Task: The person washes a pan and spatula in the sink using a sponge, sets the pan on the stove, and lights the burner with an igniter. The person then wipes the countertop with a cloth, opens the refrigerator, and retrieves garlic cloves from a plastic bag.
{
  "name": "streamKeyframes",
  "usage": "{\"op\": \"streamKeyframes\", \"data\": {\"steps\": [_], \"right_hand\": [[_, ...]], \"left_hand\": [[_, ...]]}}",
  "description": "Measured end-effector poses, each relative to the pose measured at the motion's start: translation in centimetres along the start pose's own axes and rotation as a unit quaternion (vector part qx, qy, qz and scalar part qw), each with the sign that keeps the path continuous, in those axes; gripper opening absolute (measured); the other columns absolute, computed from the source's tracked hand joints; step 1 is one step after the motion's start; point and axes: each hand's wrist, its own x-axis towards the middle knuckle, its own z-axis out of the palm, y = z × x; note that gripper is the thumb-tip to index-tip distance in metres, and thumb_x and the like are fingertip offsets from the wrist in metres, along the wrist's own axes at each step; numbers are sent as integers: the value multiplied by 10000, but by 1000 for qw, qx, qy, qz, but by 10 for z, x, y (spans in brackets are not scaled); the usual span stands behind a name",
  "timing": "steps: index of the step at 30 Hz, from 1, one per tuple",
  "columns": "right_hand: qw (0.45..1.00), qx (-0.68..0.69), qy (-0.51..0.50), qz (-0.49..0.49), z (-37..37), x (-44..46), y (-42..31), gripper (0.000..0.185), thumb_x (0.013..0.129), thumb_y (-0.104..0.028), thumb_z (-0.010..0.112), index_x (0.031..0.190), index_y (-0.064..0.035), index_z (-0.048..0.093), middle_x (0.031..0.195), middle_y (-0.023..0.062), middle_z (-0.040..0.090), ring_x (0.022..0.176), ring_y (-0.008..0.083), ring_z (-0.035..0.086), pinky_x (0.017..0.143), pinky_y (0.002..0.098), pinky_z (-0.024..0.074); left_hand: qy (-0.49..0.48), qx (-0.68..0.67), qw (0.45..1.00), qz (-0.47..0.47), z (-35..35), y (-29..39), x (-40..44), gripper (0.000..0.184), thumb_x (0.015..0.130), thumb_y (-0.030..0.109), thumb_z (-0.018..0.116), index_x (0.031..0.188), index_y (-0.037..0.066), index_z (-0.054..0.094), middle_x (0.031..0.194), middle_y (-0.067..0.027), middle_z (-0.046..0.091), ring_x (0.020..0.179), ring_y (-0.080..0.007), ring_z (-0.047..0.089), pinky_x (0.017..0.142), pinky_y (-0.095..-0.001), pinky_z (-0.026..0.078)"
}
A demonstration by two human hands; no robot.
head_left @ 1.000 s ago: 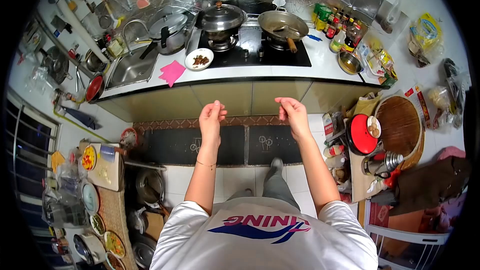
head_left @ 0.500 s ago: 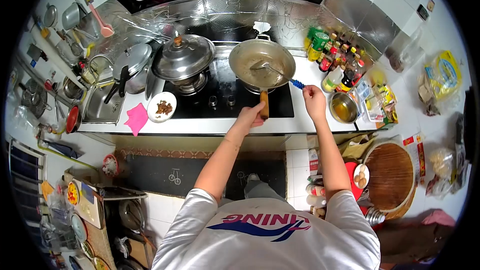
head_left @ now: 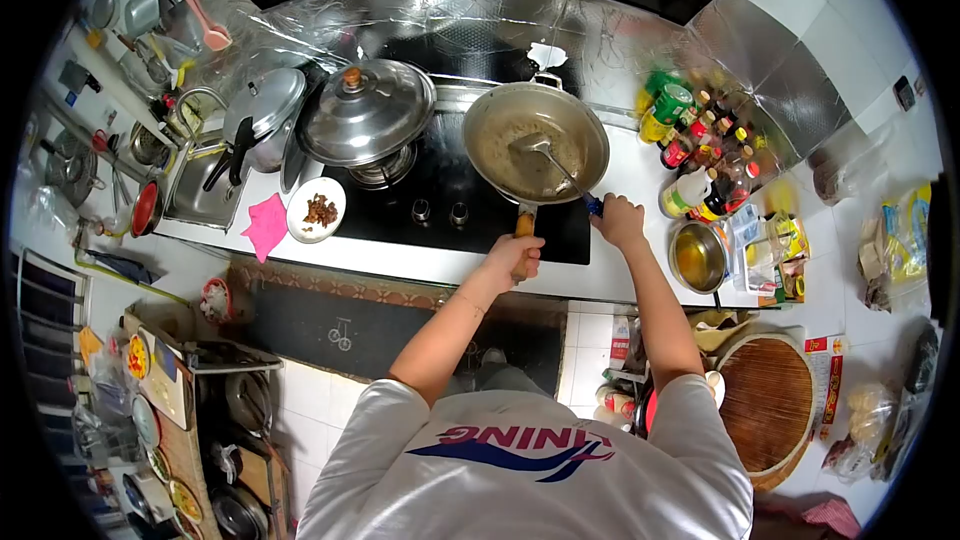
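Observation:
A wok (head_left: 480, 135) sits over the right burner, its inside coated with a brownish film. My left hand (head_left: 513, 260) is wrapped round the wok's wooden handle (head_left: 525, 222). With my right hand (head_left: 620, 221) I grip the blue handle of a metal spatula (head_left: 567, 172), whose blade rests inside the wok near its middle. Left of the wok, a second pan under a domed metal lid (head_left: 366, 115) stands on the other burner. A white plate (head_left: 333, 196) with brown cooked pieces (head_left: 320, 210) lies on the counter by the hob.
Sauce bottles (head_left: 705, 145) crowd the counter's right side, with a metal pot of yellowish liquid (head_left: 698, 257) in front. A pressure cooker (head_left: 268, 105) stands beside the sink (head_left: 203, 185). A pink cloth (head_left: 266, 227) lies near the plate. A round wooden board (head_left: 765, 400) is lower right.
My right hand has moved nearer the wok, and the spatula's blade has shifted within it. My left hand still holds the wooden handle. The whole view has tilted slightly.

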Motion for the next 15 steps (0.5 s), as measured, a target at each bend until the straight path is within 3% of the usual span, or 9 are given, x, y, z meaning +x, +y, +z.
{"op": "streamKeyframes", "data": {"steps": [2, 5, 7, 9, 15], "right_hand": [[999, 7, 5, -33, 1, -1, 1, 345, 763, -349, 615, 896, -40, 535, 834, 137, 627, 777, 294, 632, 719, 446, 451], [997, 67, 14, -21, -27, -19, -1, 335, 788, -350, 571, 882, -31, 530, 758, 159, 633, 725, 312, 635, 668, 441, 468], [988, 125, 80, -53, -49, -32, 2, 337, 810, -332, 534, 860, 0, 508, 700, 208, 612, 698, 382, 610, 651, 469, 471], [980, 163, 84, -75, -88, -47, -3, 317, 805, -297, 566, 853, 9, 496, 721, 242, 600, 724, 414, 591, 662, 476, 460], [958, 192, 165, -135, -181, -79, -77, 281, 769, -209, 643, 870, 20, 516, 659, 221, 573, 627, 399, 570, 572, 431, 436]], "left_hand": [[-11, 17, 1000, 22, -6, 1, -9, 104, 775, 17, 555, 742, 47, 461, 585, -29, 460, 434, -125, 420, 396, -257, 352], [-32, 78, 996, 41, -22, -4, -43, 105, 775, 29, 542, 755, 48, 441, 567, -16, 417, 429, -106, 393, 387, -244, 314], [-18, 74, 996, 53, -20, 0, -78, 96, 767, 39, 536, 773, 44, 441, 575, -23, 417, 419, -111, 393, 375, -251, 311], [-33, 78, 994, 67, -21, 11, -113, 105, 756, 38, 551, 739, 36, 447, 545, -45, 432, 400, -153, 429, 362, -279, 327], [-49, 58, 992, 101, -44, 51, -221, 113, 772, 29, 537, 753, 40, 426, 553, -34, 413, 400, -111, 407, 358, -259, 316]]}}
